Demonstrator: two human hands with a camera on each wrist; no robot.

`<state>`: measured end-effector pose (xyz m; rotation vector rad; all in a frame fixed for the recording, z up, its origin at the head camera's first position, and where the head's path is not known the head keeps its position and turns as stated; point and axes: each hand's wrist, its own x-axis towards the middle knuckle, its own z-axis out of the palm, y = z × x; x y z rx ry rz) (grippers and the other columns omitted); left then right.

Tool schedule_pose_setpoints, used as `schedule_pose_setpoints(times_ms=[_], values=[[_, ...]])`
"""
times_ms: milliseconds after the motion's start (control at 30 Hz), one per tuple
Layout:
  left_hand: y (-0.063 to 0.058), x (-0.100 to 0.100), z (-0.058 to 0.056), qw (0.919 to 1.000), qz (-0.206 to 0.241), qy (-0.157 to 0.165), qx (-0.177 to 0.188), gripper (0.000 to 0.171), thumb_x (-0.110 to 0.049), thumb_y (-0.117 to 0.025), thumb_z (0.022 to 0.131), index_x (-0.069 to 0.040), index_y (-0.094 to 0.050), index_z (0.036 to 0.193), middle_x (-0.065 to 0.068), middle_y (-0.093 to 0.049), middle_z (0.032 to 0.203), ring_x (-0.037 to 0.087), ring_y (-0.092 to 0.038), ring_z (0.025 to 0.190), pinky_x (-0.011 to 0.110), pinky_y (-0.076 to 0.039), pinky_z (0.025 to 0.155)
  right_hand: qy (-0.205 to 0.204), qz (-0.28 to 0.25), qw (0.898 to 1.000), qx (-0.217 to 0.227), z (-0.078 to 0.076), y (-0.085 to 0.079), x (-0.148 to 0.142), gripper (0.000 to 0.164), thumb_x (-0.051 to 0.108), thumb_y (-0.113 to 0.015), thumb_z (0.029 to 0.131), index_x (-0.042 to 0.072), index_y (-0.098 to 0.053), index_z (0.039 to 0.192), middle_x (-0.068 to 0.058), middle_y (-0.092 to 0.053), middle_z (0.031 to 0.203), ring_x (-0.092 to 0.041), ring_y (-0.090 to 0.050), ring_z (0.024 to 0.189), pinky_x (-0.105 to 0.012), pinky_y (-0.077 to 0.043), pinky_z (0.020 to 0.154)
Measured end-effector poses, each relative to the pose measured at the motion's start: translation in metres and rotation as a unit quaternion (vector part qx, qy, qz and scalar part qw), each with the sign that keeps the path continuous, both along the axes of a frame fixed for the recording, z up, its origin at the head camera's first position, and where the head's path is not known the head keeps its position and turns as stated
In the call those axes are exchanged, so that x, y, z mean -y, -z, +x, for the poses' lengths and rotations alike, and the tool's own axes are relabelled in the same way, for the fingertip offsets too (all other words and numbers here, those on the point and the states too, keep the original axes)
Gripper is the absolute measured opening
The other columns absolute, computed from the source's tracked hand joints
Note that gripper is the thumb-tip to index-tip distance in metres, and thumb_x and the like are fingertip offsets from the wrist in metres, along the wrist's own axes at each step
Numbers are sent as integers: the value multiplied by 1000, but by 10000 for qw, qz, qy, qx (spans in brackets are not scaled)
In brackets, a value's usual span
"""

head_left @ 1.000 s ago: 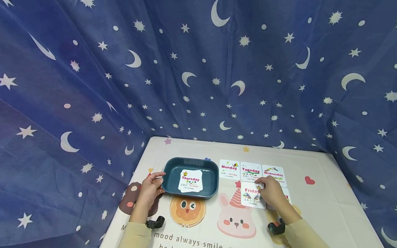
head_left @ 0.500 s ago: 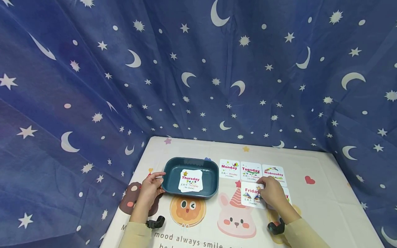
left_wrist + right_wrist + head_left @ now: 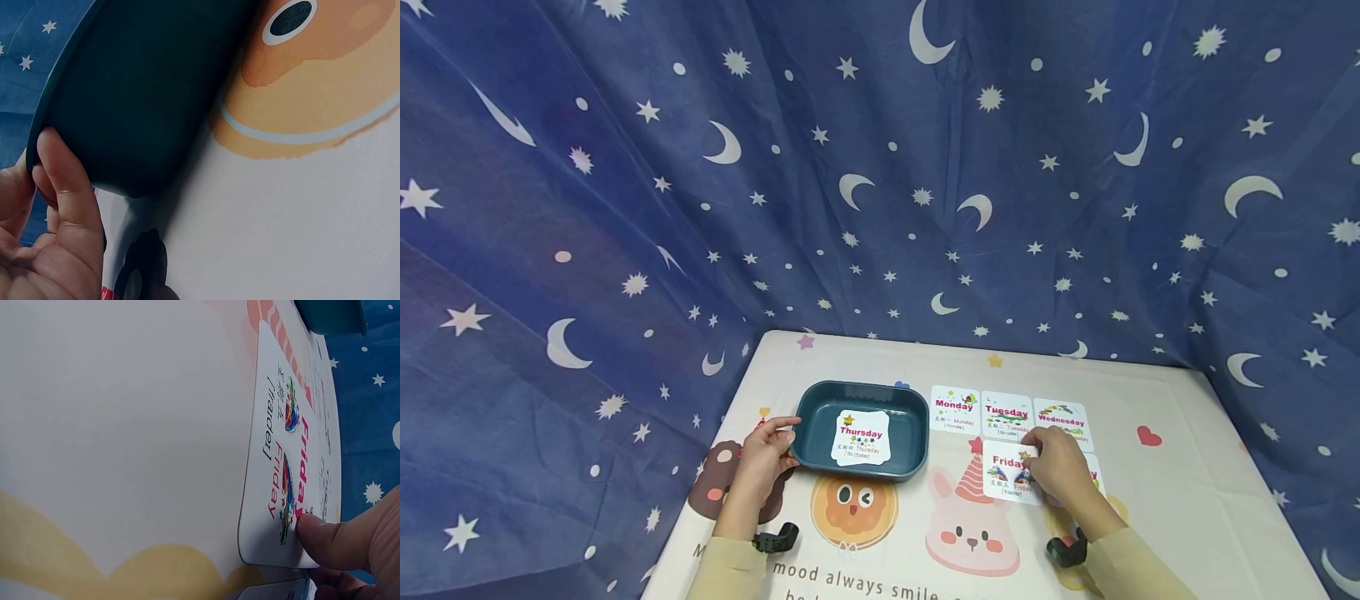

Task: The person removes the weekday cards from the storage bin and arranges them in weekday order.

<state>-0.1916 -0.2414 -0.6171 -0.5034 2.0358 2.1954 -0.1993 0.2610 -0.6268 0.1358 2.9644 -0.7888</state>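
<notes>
My left hand (image 3: pixel 762 454) grips the left end of a dark teal plastic tray (image 3: pixel 808 400); in the left wrist view the thumb (image 3: pixel 65 178) presses its outer wall near the rim. Inside the tray lies a small pile of cards with a Thursday card (image 3: pixel 861 446) on top. My right hand (image 3: pixel 1060 467) pinches the right side of the Friday card (image 3: pixel 1003 487), thumb on its printed face. Behind that card run the Monday card (image 3: pixel 955 421), Tuesday card (image 3: pixel 1006 421) and Wednesday card (image 3: pixel 1071 417). Another card (image 3: pixel 1097 479) is mostly hidden under my right hand.
The white tablecloth (image 3: pixel 1187 500) carries printed animals, hearts and lettering. A blue curtain (image 3: pixel 880 183) with moons and stars hangs behind the table and at both sides. Each wrist wears a black camera band, such as the left wrist band (image 3: pixel 777 540).
My right fingertips have shifted very slightly to the right at the Friday card's edge. The left hand, tray and cards stay where they were.
</notes>
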Motion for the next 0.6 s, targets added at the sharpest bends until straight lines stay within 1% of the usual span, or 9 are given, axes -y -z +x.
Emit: schedule_pose_setpoints(times_ms=[233,367,600], values=[[0,0,0,10000,-31,-13,2,35,-2,-57,109,0,-63,143,9,-65,101,15,-60,74,27,-60,66,-19,-4,10000,-91,0,3,0,27,3,-86,81,7,-77,106,-9,-64,96,-27,-55,89,-44,-46,82],[-1,0,0,10000,28,-12,-11,35,-2,-56,109,1,-63,143,10,-64,101,15,-61,72,26,-60,66,-20,20,9999,-149,1,3,1,28,3,-87,80,6,-77,106,-10,-65,97,-27,-56,89,-45,-48,83],[0,0,-1,10000,2,13,-16,34,-2,-56,109,1,-63,142,9,-64,100,14,-59,72,27,-59,66,14,89,9997,-218,3,3,2,31,2,-86,79,6,-76,108,-13,-68,102,-33,-61,97,-56,-51,90]])
